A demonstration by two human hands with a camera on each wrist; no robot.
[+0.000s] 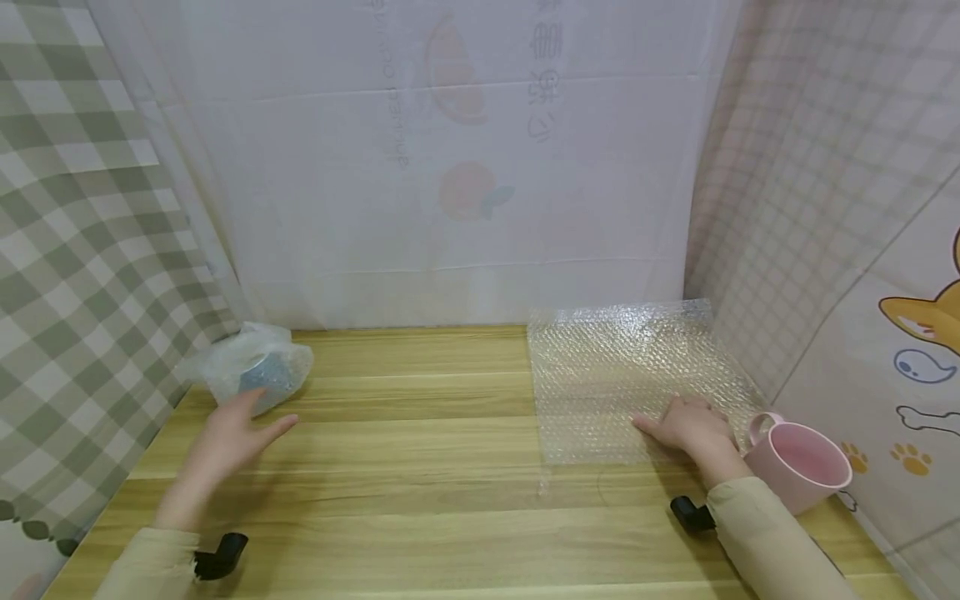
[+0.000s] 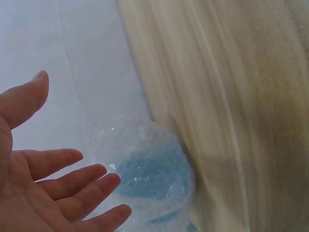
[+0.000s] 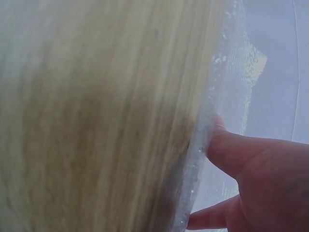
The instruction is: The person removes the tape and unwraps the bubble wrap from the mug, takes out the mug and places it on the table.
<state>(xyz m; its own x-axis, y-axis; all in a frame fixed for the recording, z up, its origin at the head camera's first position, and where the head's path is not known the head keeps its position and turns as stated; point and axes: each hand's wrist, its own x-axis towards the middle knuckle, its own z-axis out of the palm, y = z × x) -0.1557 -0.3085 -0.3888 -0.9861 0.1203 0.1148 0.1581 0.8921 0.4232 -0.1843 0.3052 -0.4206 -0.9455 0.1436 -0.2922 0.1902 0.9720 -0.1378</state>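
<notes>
Two things are in play for you here: a blue cup already bundled in bubble wrap [image 1: 257, 371] at the far left of the wooden table [image 1: 420, 467], and a flat sheet of bubble wrap [image 1: 633, 379] spread at the far right, its back edge against the white curtain [image 1: 465, 167]. Your left hand [image 1: 232, 437] sits just in front of the bundle with fingers spread and relaxed; the left wrist view shows the palm open toward it, fingertips [image 2: 104, 181] close to the plastic, gripping nothing. Whether they actually touch it, I cannot tell. Your right hand [image 1: 693, 427] lies on the near edge of the flat sheet, fingers bent loosely and pressing it down rather than pinching it; the right wrist view shows the thumb [image 3: 231, 150] against the sheet's edge. The pink mug [image 1: 798, 462] stands unwrapped just right of that hand, beside the sheet.

By my reading, one piece is finished and set aside, and you are readying the sheet for the mug. The next move would call for freeing a hand to lift the mug by its handle and lay it on the sheet, keeping the sheet flat as you go.
</notes>
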